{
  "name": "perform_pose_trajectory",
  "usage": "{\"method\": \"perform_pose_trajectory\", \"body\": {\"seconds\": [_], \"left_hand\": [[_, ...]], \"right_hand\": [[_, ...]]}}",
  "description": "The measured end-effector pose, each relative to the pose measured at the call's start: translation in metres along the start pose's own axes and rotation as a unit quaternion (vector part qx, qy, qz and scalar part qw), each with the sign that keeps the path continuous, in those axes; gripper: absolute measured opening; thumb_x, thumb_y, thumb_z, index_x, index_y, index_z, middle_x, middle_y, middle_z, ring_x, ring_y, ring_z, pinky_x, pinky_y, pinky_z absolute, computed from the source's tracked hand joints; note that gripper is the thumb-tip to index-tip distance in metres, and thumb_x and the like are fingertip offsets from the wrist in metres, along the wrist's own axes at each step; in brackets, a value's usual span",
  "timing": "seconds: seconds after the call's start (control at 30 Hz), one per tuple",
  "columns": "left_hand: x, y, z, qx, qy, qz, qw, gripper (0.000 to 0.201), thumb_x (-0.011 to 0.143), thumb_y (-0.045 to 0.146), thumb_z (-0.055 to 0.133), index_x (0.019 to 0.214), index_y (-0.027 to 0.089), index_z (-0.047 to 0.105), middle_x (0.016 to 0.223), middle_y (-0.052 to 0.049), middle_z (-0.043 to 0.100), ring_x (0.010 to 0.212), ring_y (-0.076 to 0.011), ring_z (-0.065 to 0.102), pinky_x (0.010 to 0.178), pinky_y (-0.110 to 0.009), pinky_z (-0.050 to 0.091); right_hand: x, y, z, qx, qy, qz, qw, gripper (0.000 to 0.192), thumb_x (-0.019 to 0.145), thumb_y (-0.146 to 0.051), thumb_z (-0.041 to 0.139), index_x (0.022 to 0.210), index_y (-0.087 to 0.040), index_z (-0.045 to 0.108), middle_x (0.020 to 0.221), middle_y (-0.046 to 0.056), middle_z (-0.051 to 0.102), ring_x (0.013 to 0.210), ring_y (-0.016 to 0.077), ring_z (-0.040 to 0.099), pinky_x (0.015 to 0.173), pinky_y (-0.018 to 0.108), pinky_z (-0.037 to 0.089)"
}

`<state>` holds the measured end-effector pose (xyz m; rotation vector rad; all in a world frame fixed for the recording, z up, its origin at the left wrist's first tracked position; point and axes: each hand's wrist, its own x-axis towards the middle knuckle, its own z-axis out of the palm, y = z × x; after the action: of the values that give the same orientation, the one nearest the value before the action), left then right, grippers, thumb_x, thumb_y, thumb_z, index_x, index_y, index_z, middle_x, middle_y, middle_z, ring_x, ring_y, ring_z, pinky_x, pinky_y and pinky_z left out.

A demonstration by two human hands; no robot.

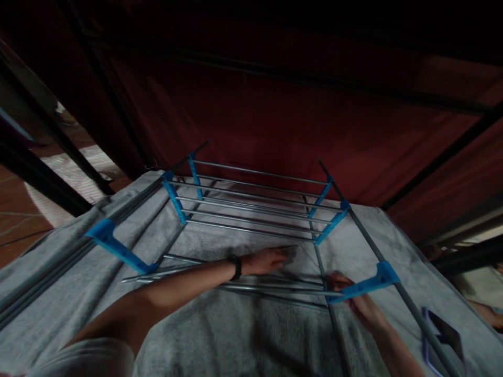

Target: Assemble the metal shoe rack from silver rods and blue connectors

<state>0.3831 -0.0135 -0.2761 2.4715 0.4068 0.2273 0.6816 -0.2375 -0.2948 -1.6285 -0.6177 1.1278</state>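
A rack frame of grey metal tubes (251, 228) and blue plastic brackets lies on a grey cloth. My left hand (267, 260) reaches into the middle of the frame with curled fingers. A thin dark tip shows at its fingertips, too dim to name. My right hand (346, 288) is closed around the inner end of the near right blue bracket (365, 288), where loose-looking tubes (275, 289) meet it. Across from it stands the near left blue bracket (121, 251). Farther away, several crossbars join two pairs of blue brackets.
Long side poles (373, 238) run along the frame. A phone (444, 337) lies on the grey cloth (220, 340) at the right. Dark red fabric (275, 120) hangs behind, with dark bars around it. A striped cloth (66, 180) is on the floor at left.
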Motion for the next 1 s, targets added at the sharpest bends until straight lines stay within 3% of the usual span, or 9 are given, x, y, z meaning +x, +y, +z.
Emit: {"method": "perform_pose_trajectory", "body": {"seconds": [0.17,0.33,0.57,0.67,0.83,1.0], "left_hand": [[-0.039,-0.002,-0.003,-0.032,-0.042,-0.036,0.998,0.029,0.094,0.024,0.062,0.119,0.025,0.075,0.127,-0.007,0.07,0.119,-0.024,0.064,0.107,-0.034,0.048],[-0.037,0.008,0.0,-0.021,-0.068,-0.035,0.997,0.034,0.081,0.016,0.068,0.111,0.027,0.076,0.122,-0.004,0.07,0.116,-0.024,0.062,0.102,-0.033,0.048],[-0.03,0.018,-0.005,-0.063,-0.136,-0.099,0.984,0.019,0.075,0.014,0.06,0.087,0.023,0.07,0.077,0.003,0.064,0.073,-0.0168,0.056,0.069,-0.026,0.042],[-0.03,0.017,-0.008,-0.071,-0.136,-0.115,0.981,0.02,0.072,0.014,0.056,0.086,0.022,0.068,0.078,0.002,0.065,0.074,-0.0173,0.057,0.065,-0.025,0.04],[-0.029,0.015,-0.016,-0.063,-0.131,-0.106,0.984,0.026,0.071,0.02,0.058,0.093,0.023,0.071,0.088,0.0,0.07,0.083,-0.021,0.062,0.07,-0.027,0.043],[-0.03,0.012,-0.013,-0.079,-0.13,-0.102,0.983,0.027,0.076,0.025,0.057,0.097,0.023,0.074,0.094,-0.002,0.074,0.09,-0.0233,0.065,0.077,-0.029,0.047]], "right_hand": [[-0.048,0.026,0.001,0.059,0.008,0.051,0.997,0.035,0.062,-0.05,0.083,0.091,-0.032,0.08,0.116,0.01,0.077,0.123,0.0384,0.067,0.114,0.051,0.05],[-0.065,0.018,0.021,0.091,0.037,0.045,0.994,0.037,0.066,-0.046,0.081,0.097,-0.026,0.078,0.111,0.012,0.078,0.118,0.0337,0.07,0.108,0.046,0.054],[-0.072,-0.002,0.034,0.073,0.006,0.041,0.996,0.023,0.072,-0.036,0.075,0.089,-0.021,0.076,0.099,0.009,0.079,0.096,0.0246,0.075,0.099,0.038,0.056],[-0.077,-0.006,0.039,0.078,-0.001,0.02,0.997,0.019,0.072,-0.035,0.075,0.083,-0.019,0.074,0.094,0.009,0.078,0.09,0.0226,0.073,0.095,0.036,0.056],[-0.097,-0.026,0.047,0.047,-0.069,-0.057,0.995,0.017,0.072,-0.036,0.076,0.078,-0.02,0.072,0.09,0.011,0.075,0.097,0.0289,0.071,0.091,0.04,0.055],[-0.122,-0.057,0.052,-0.056,-0.076,-0.132,0.987,0.013,0.066,-0.033,0.081,0.07,-0.025,0.072,0.092,0.008,0.074,0.102,0.0314,0.067,0.102,0.044,0.052]]}}
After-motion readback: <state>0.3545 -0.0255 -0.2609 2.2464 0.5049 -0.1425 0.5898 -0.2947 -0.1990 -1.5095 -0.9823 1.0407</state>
